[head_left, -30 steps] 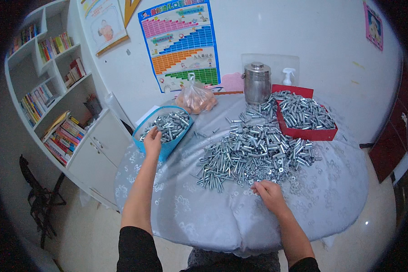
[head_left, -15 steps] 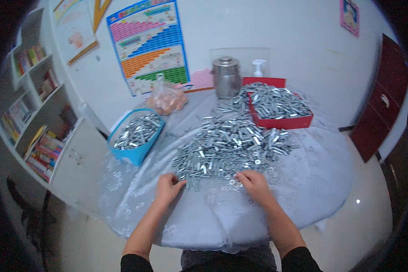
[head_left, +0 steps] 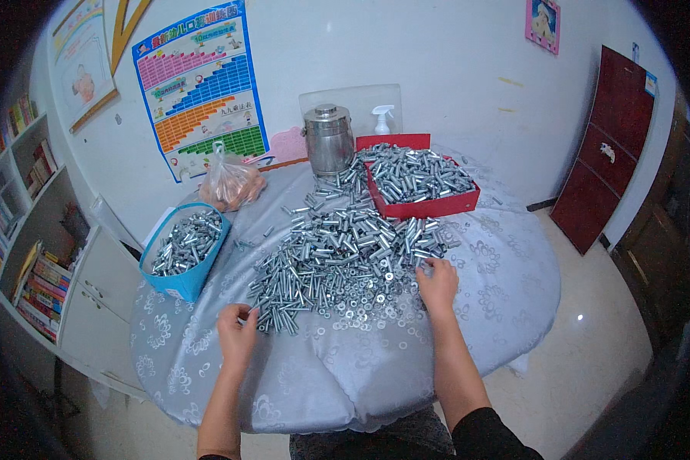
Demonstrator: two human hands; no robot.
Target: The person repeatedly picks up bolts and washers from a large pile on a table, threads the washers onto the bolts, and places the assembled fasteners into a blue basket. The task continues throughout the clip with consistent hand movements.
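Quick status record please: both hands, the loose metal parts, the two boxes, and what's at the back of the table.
left hand: at the near left edge of the pile of bolts, fingers on parts
right hand: at the pile's right edge, fingers on parts
blue box: left, holds bolts
red box: back right, heaped with bolts
back of table: steel canister, spray bottle, plastic bag
table: round, patterned cloth

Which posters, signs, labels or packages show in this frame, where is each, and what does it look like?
Chart poster: wall behind the table, left of centre; blue-bordered rectangle with pink, blue, orange and green stepped bands.
Second poster: wall further left; pale rectangle with a picture.
Small picture: wall, upper right; pink-framed.
Plastic bag: table's far left; clear, knotted, orange contents.
Spray bottle: behind the red tray; white.
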